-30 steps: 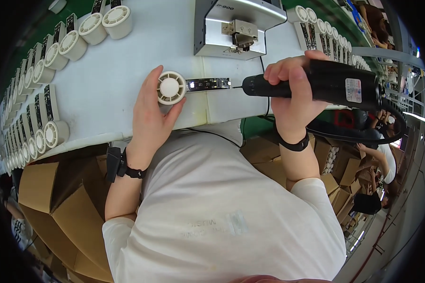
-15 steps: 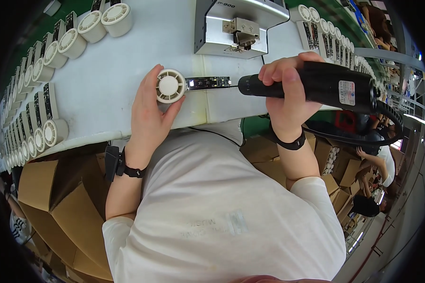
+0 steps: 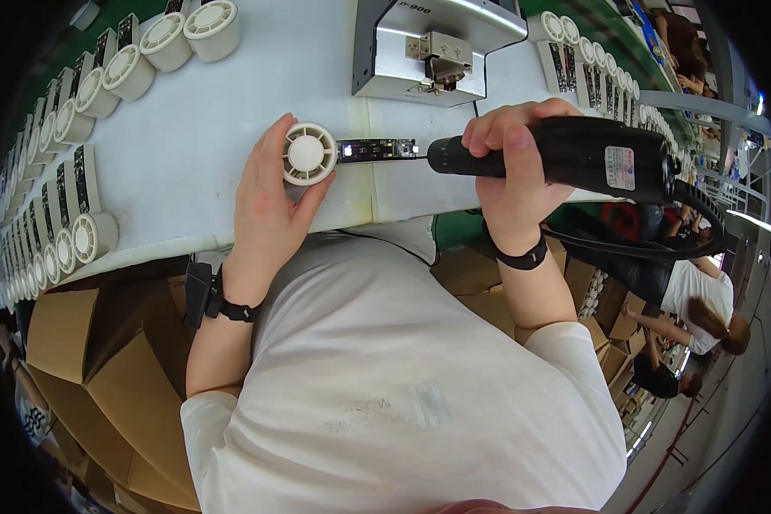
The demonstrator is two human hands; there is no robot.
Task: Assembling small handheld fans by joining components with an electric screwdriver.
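Note:
My left hand point(image 3: 270, 193) is closed around the white round vented head point(image 3: 309, 154) of a small device, with thumb and fingers on opposite sides. From that head a narrow black circuit board point(image 3: 377, 150) extends to the right over the table. My right hand point(image 3: 518, 167) grips a black electric screwdriver point(image 3: 595, 156), held nearly level. Its thin bit points left and meets, or nearly meets, the board's right end; the exact contact is too small to tell. A cable point(image 3: 651, 253) hangs from the screwdriver's rear and curves back below it.
A silver metal machine point(image 3: 441, 56) stands on the pale table point(image 3: 188, 163) beyond the board. Rows of similar white-headed devices point(image 3: 128, 73) line the left, with more point(image 3: 565, 64) at far right. Open cardboard boxes point(image 3: 116, 377) sit below the table edge. Other people work at right.
My hands, the device and the screwdriver keep almost the same pose; the screwdriver shifts very slightly left in the picture. A person in the right background has moved.

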